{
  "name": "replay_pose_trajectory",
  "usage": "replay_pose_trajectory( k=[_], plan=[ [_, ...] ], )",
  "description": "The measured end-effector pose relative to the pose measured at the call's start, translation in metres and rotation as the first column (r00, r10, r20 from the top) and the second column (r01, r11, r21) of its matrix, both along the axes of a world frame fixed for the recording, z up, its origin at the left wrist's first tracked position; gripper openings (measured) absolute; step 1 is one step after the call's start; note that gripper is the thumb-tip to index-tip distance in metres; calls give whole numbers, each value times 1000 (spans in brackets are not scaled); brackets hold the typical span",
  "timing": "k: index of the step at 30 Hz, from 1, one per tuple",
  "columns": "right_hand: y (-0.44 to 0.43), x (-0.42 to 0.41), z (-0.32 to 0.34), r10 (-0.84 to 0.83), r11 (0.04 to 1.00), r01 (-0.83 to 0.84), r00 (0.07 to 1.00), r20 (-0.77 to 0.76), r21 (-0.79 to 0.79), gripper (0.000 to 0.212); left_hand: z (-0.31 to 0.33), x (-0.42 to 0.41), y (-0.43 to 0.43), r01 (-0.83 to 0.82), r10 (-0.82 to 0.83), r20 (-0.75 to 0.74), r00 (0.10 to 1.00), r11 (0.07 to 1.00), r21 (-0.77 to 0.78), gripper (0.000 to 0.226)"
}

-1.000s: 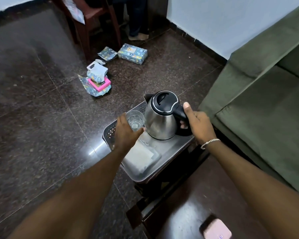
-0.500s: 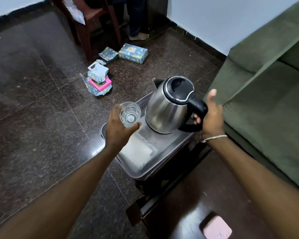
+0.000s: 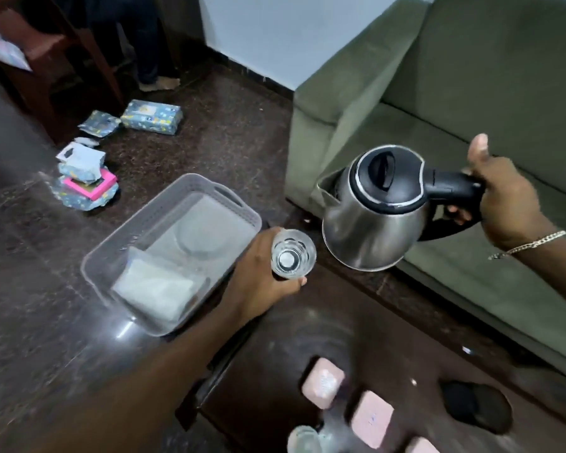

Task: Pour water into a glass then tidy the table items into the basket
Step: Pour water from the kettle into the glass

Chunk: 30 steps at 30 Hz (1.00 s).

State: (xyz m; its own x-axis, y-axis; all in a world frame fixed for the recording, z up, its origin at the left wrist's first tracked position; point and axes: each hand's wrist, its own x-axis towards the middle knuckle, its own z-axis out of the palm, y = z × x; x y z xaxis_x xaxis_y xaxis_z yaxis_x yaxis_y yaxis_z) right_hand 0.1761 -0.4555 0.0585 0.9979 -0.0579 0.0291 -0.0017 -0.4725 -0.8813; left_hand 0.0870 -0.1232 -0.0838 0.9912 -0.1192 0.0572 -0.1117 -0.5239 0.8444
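My left hand [image 3: 262,276] grips a clear glass [image 3: 292,255], held upright just right of the grey basket [image 3: 118,237]. My right hand [image 3: 504,197] holds a steel kettle [image 3: 373,217] by its black handle, in the air right of the glass, spout pointing left toward it. The kettle is level and no water flows. A white folded cloth [image 3: 154,289] lies in the basket. On the dark table [image 3: 275,371] below lie pink blocks [image 3: 322,382], a black object [image 3: 476,405] and another glass item [image 3: 303,439] at the bottom edge.
A green sofa [image 3: 471,76] fills the right side, close behind the kettle. Wrapped boxes [image 3: 151,116] and a pile of packets [image 3: 84,181] lie on the dark floor at the left. A wooden chair [image 3: 56,60] and a person's foot [image 3: 159,83] are at the top left.
Both hands lifted the kettle and the glass out of the basket and carried them to the right. The view shifted, showing more of the table.
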Motion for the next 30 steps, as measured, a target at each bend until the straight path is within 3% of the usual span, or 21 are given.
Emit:
replay_pose_trajectory(
  k=[3, 6, 10, 12, 15, 19, 24, 30],
  plan=[
    [-49, -28, 0, 16, 978, -30, 998, -66, -208, 99, -26, -12, -60, 100, -102, -73, 992, 995, -30, 90],
    [-89, -58, -10, 40, 947, -87, 987, -156, -310, 89, -53, -29, -115, 159, -161, -128, 979, 987, -25, 85],
    [-121, -95, -32, 37, 867, -136, 977, -211, -480, 36, -87, -50, -167, 216, -216, -186, 959, 976, -21, 82],
    [-132, -104, -45, 26, 819, -148, 975, -221, -555, 33, -100, -58, -184, 220, -219, -214, 952, 975, -18, 82],
    [-141, -110, -55, 59, 786, -173, 977, -206, -593, 47, -116, -68, -200, 234, -229, -233, 945, 972, -8, 81],
    [-149, -123, -70, 130, 680, -254, 965, -228, -687, 42, -134, -83, -207, 229, -219, -251, 943, 973, 11, 85],
    [-144, -133, -73, 134, 623, -288, 955, -264, -727, 39, -146, -92, -209, 247, -225, -248, 942, 967, 63, 87],
    [-134, -142, -78, 144, 567, -280, 960, -242, -774, 53, -148, -89, -215, 249, -230, -238, 944, 967, 54, 82]
  ],
)
